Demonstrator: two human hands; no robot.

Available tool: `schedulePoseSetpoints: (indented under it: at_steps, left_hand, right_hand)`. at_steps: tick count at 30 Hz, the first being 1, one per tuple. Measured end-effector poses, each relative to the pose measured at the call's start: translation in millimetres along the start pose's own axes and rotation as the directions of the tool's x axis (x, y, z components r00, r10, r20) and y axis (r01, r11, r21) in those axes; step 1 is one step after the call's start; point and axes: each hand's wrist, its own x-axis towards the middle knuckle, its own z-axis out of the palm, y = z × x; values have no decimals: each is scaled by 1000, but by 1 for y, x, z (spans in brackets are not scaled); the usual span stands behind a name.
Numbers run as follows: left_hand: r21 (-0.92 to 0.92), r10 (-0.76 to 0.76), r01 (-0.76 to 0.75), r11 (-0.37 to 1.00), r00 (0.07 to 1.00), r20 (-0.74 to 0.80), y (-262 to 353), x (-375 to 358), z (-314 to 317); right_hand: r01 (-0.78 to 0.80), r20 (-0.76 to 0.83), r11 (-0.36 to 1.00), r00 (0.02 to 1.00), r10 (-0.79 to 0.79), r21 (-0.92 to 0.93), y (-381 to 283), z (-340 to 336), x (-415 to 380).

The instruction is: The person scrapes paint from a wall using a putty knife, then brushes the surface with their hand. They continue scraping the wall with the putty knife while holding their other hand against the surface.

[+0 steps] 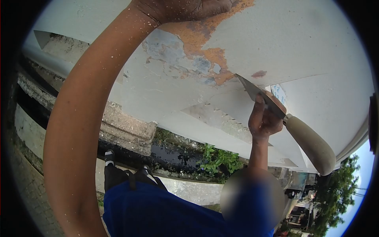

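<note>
My right hand [268,115] grips a scraper [310,145] by its blade, with the thumb on the metal. Its worn wooden handle sticks out free to the lower right. The blade's tip is at the edge of a bare orange-brown patch [197,41] on the pale wall [284,39]. Behind the fingers shows a white piece with blue lettering [278,93]; whether it is held cannot be made out. At the top edge, my left hand [185,10] lies over the upper part of the patch, its fingers mostly cut off by the frame. Pale flakes dot the left forearm.
Below the wall runs a drain [173,158] with dark water and a green plant [221,160]. A rough concrete ledge [128,128] juts over it. My shoes [109,156] are beside the drain on the near side. Trees [335,193] stand at the lower right.
</note>
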Motion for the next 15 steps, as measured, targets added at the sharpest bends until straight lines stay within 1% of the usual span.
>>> schedulePoseSetpoints:
  at_steps: [1, 2, 4, 5, 6, 7, 8, 9, 10, 11, 12, 13, 15]
  left_hand:
    - [-32, -74, 77, 997, 993, 89, 10, 5, -13]
    - [-56, -142, 154, 986, 974, 179, 16, 9, -22]
    - [34, -233, 231, 972, 950, 209, 29, 3, -26]
    - [83, -276, 264, 961, 937, 215, 37, -5, -24]
    - [34, -315, 321, 946, 896, 313, 56, -18, -26]
    - [-8, -348, 385, 923, 842, 413, 84, -35, -32]
    - [-45, -368, 452, 891, 776, 512, 100, -46, -34]
    - [-54, -356, 422, 905, 820, 448, 103, -51, -30]
    - [-65, -342, 394, 917, 858, 382, 106, -56, -27]
    - [-82, -329, 371, 925, 890, 317, 110, -61, -24]
    - [-99, -252, 300, 949, 908, 335, 111, -68, -22]
    - [-108, -178, 234, 966, 909, 376, 113, -77, -26]
    - [-133, -7, 74, 988, 896, 444, 110, -87, -30]
  right_hand:
    - [-114, -177, 992, 977, 122, 55, 3, 1, -7]
    - [-52, -90, 999, 995, 51, -2, 2, -1, -5]
    - [98, 87, 992, 992, -91, -79, 0, -5, 1]
    - [128, 133, 990, 984, -119, -65, -7, -7, 9]
    - [-4, -26, 1000, 1000, 4, 6, -3, -8, 3]
    - [-128, -169, 987, 975, 144, 99, 2, -10, -6]
    - [-228, -114, 970, 965, 236, 82, 4, -11, -10]
    - [-96, -33, 995, 995, 96, 0, 6, -7, -10]
    - [49, 48, 997, 998, -46, -58, 8, -4, -9]
    - [57, 99, 996, 994, -51, -66, 3, -7, -4]
    - [66, 151, 995, 987, -55, -73, -1, -11, 1]
    - [23, -71, 998, 997, -20, 51, 6, -8, -4]
    - [-189, -111, 982, 976, 187, -1, 4, -7, -10]
